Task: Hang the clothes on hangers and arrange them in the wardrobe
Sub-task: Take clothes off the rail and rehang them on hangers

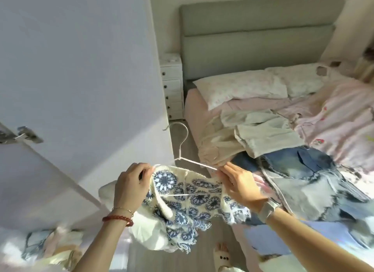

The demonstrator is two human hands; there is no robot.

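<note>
A cream knitted top with blue flower patterns (194, 198) hangs between my hands, draped over a thin white hanger (183, 146) whose hook points up and left. My left hand (131, 184) grips the top's left shoulder edge together with the hanger's left end. My right hand (240, 184) pinches the hanger's right arm and the top's right edge. On the bed to the right lie more clothes: a beige folded garment (263, 134) and blue-white denim (303, 170).
The white wardrobe door (81, 79) stands open on the left, with hinges (22, 136) showing. A white drawer unit (172, 87) sits beside the grey headboard (257, 34). Hung clothes (50, 249) show at the bottom left. A slippered foot (221, 255) stands on the floor.
</note>
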